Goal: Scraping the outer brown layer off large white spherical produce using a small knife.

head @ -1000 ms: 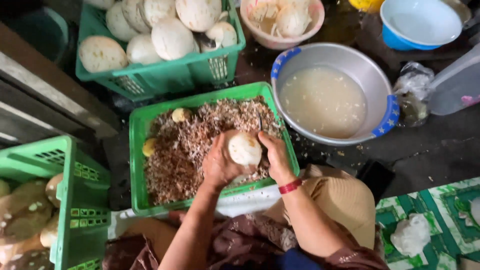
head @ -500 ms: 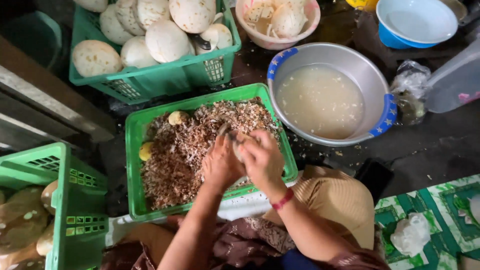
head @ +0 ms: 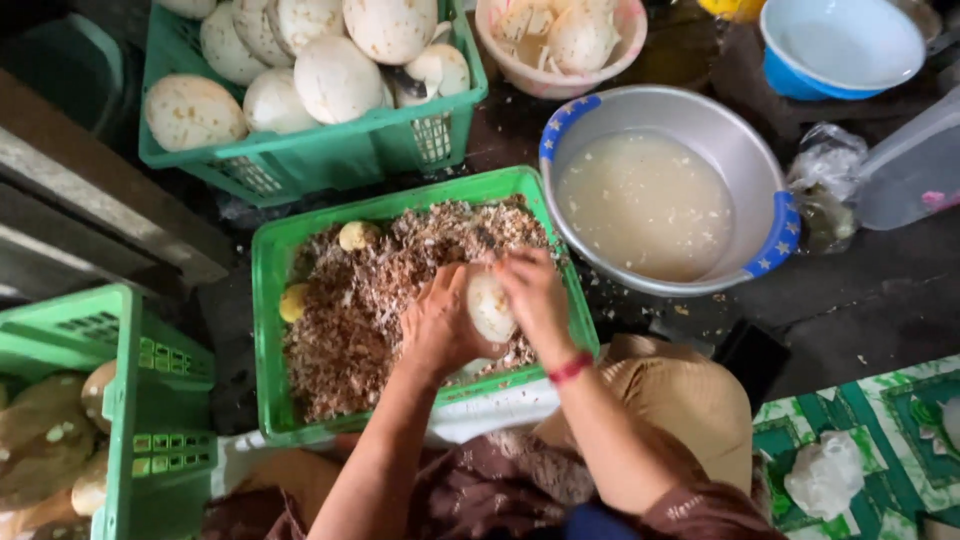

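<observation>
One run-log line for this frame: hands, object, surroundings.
left hand: grips peeled coconut | right hand: on coconut | below: green crate of shavings | right: metal basin, cloudy liquid

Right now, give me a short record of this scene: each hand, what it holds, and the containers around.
left hand: cradles the pale peeled ball
right hand: on the ball's other side
under hands: green crate of brown shavings
upper crate: white peeled balls
metal basin: cloudy liquid
pink bowl: pale pieces
blue bowl: looks empty
</observation>
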